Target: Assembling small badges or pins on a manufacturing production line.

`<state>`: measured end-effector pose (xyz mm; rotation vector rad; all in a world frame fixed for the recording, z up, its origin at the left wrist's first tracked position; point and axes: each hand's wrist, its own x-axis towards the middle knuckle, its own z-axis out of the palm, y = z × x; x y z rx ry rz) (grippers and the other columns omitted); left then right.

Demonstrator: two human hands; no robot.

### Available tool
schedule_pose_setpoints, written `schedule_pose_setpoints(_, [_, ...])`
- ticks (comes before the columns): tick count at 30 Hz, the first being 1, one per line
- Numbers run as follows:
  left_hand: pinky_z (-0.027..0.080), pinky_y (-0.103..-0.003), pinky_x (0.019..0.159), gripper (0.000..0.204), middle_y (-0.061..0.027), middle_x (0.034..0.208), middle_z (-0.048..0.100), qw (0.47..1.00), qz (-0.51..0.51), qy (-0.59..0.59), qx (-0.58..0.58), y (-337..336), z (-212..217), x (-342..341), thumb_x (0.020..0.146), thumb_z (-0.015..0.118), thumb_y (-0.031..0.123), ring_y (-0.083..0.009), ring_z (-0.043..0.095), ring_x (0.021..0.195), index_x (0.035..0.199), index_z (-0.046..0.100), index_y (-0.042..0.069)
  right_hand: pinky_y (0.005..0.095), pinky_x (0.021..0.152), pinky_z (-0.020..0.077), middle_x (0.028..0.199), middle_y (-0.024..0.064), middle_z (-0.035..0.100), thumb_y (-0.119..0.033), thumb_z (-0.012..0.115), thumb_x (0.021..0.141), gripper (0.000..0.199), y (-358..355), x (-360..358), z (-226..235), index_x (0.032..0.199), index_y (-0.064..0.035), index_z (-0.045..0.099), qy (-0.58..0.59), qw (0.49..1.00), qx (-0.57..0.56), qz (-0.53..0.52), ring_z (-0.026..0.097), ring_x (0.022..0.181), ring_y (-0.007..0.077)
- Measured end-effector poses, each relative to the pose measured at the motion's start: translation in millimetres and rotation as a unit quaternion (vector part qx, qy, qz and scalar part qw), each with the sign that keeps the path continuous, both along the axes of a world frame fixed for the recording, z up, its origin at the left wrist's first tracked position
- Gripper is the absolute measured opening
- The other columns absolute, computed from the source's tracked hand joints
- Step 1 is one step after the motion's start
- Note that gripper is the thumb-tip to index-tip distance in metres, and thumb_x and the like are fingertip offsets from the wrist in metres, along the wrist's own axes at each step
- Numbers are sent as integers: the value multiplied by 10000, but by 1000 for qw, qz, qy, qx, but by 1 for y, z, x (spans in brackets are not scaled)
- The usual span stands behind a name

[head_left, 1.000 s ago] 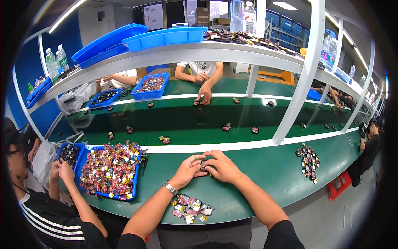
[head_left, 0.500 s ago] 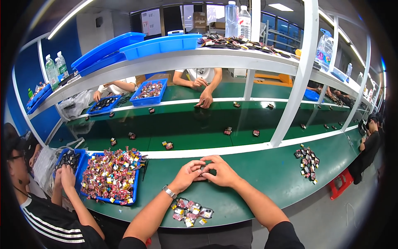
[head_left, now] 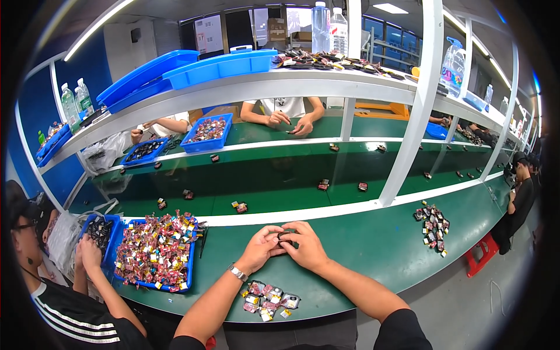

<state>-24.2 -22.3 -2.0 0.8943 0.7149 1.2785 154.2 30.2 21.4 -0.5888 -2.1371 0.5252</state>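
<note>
Above the green bench [head_left: 361, 256], my left hand [head_left: 260, 249] and my right hand [head_left: 305, 248] meet with fingers bent around a small black casing [head_left: 284, 238]. Most of it is covered by the fingers, so its details cannot be made out. The left wrist wears a metal watch. Between my forearms, near the bench's front edge, lies a cluster of small black casings [head_left: 270, 300] with red, white and yellow parts in them. A blue tray [head_left: 190, 269] to the left is heaped with small red, white and yellow electronic parts.
At the left a person [head_left: 70, 291] works beside a blue tray of black pieces [head_left: 99, 232]. Another pile of casings [head_left: 433, 227] lies at the right. Beyond a white rail, several casings sit on a green strip [head_left: 274, 192]. A white post [head_left: 413, 116] and shelf stand ahead.
My hands stay together, with small shifts of the fingers around the black casing. Across the bench, a person's hand has drawn back from the green strip. The view has shifted slightly.
</note>
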Motion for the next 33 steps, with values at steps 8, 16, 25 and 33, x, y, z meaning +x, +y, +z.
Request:
schedule_pose_setpoints(8, [526, -372, 959, 230, -128, 1246, 575, 1000, 28, 14, 0, -2, 1, 5, 977, 507, 61, -211, 600, 1120, 1203, 467, 45, 381, 909, 492, 1157, 92, 614, -35, 714, 736, 169, -4, -3, 5, 904, -57, 713, 7, 999, 45, -17, 539, 1132, 300])
schedule_pose_setpoints(16, [534, -358, 943, 216, -128, 1244, 576, 998, 54, 17, 18, 2, -5, 6, 974, 505, 42, -206, 599, 1121, 1188, 472, 48, 416, 983, 448, 1217, 113, 582, -31, 721, 707, 228, -3, -4, 8, 932, -61, 702, 27, 999, 41, 23, 510, 1182, 325])
schedule_pose_setpoints(25, [538, -354, 938, 228, -109, 1164, 621, 998, 41, -24, 39, -1, 3, 8, 969, 527, 52, -186, 615, 1076, 1190, 472, 52, 411, 978, 451, 1200, 92, 596, -43, 725, 708, 185, 0, 2, 9, 889, -73, 703, 29, 998, 63, -11, 512, 1180, 316])
schedule_pose_setpoints(33, [537, -358, 940, 228, -111, 1142, 632, 998, 44, -32, 30, 0, 4, 9, 967, 526, 43, -189, 618, 1072, 1189, 471, 46, 393, 973, 448, 1170, 81, 616, -50, 723, 725, 164, 3, -1, 2, 887, -72, 712, 38, 998, 36, -17, 523, 1164, 296])
